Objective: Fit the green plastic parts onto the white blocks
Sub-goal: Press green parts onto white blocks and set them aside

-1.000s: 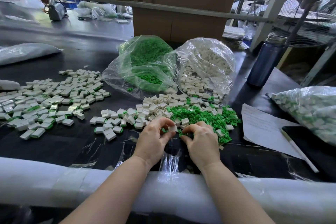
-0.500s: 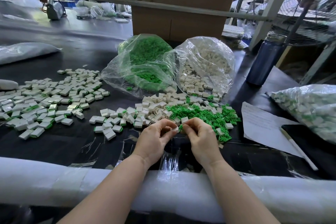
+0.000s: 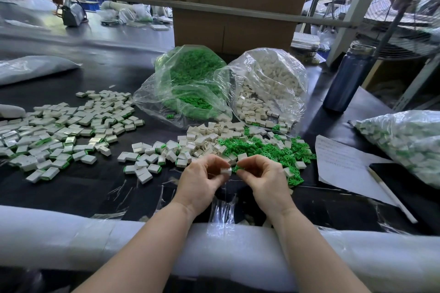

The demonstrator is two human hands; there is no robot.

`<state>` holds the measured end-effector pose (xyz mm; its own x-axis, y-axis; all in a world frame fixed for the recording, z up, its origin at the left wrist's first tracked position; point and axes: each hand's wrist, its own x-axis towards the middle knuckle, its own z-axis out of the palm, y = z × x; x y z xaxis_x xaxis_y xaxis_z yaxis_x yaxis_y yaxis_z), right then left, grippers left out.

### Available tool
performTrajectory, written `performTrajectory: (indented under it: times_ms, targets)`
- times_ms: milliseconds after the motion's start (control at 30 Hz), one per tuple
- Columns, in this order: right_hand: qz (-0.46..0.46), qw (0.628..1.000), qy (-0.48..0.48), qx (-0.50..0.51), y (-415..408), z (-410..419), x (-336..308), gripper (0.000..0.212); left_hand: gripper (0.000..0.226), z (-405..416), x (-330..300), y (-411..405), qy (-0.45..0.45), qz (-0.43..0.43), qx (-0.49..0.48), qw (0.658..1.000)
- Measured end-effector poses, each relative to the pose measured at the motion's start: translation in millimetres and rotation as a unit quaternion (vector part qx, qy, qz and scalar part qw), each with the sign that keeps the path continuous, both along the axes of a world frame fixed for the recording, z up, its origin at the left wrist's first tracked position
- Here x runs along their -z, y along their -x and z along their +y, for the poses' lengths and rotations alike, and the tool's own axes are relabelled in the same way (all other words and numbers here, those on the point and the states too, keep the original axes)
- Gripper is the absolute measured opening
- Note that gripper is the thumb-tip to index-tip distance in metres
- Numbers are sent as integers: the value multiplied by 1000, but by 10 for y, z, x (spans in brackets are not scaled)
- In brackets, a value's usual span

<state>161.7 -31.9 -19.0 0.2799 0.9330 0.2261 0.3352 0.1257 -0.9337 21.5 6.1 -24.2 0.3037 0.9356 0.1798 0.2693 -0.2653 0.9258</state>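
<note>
Pinching 1 white block (image 3: 226, 171) in your left hand (image 3: 201, 179), green part (image 3: 238, 168) in your right hand (image 3: 263, 177): line up squarely, then press.

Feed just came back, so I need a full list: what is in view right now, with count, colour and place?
green parts bag: one, clear, centre back.
white blocks bag: one, clear, beside it.
loose green parts: many, ahead of the hands.
loose white blocks: many, centre.
fitted blocks: many, white-green, left.
filled bag: one, right.
bottle: one, blue, right back.
paper: one, white, right.
left hand: pinches a white block.
right hand: pinches a green part.
</note>
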Motion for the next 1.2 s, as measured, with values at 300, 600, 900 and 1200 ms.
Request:
performTrajectory:
  times_ms: [300, 600, 900, 1200]
  targets:
    - [16, 1000, -17, -3, 1, 1, 13, 23, 24, -27, -26, -16, -16, -11, 5, 1000]
    - [113, 993, -23, -13, -22, -2, -4, 18, 16, -20, -25, -15, 17, -38, 19, 999]
    - [73, 996, 3, -43, -5, -16, -7, 19, 20, 0, -20, -7, 62, -99, 36, 993]
    - [88, 994, 19, -54, -3, -9, 10, 19, 20, -1, -28, 5, 59, -96, 41, 993]
